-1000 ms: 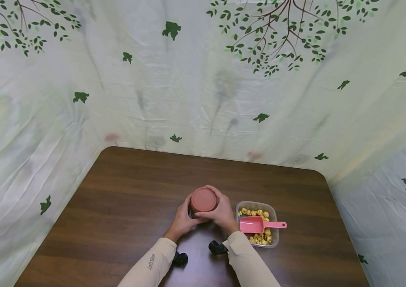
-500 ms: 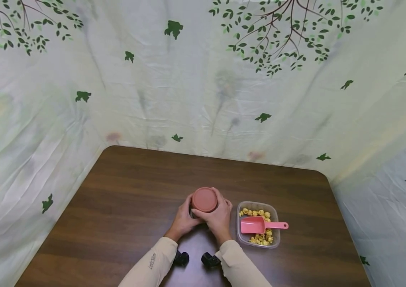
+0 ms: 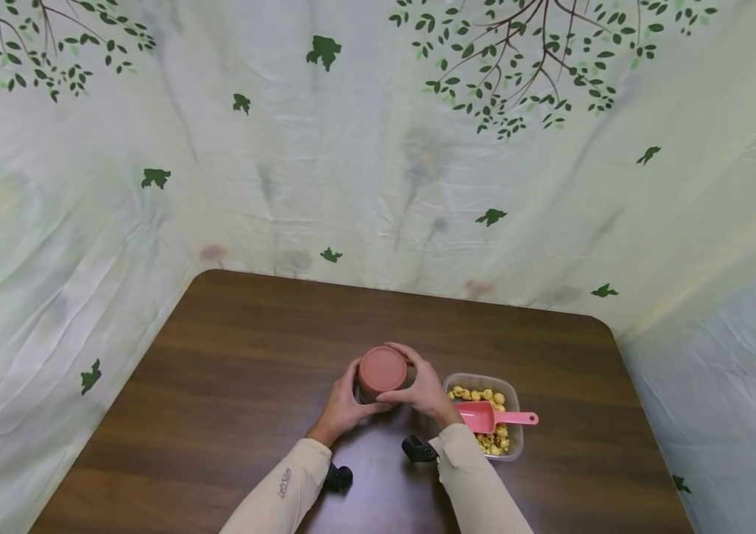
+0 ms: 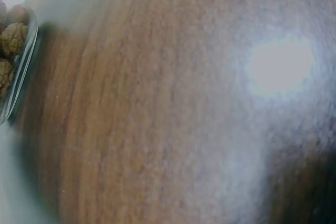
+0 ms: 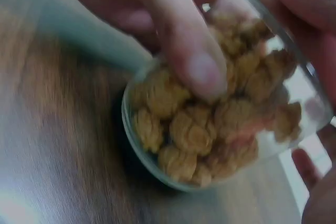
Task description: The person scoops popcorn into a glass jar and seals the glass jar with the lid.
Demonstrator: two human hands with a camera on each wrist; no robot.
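Note:
Over the middle of the table, both hands hold a clear jar [image 5: 189,135] with a round dull-red lid [image 3: 383,368]. Caramel-coloured popcorn shows through its wall in the right wrist view. My left hand [image 3: 341,408] grips the jar's body from the left, its thumb lying across the wall. At the lid's right side, my right hand [image 3: 426,389] curls its fingers and thumb around the edge. Only a slice of the clear wall with popcorn [image 4: 13,40] appears at the left edge of the left wrist view.
Right of the hands stands a clear plastic tub [image 3: 519,443] with some popcorn [image 3: 498,445] in it. Across its top lies a pink scoop [image 3: 484,417], handle jutting over the right rim. A leaf-printed cloth [image 3: 378,163] hangs behind the brown table [image 3: 217,348].
The right hand turned inward around the lid by half a second ago, then swung back out to the right. The left hand stayed around the jar, which has hardly moved.

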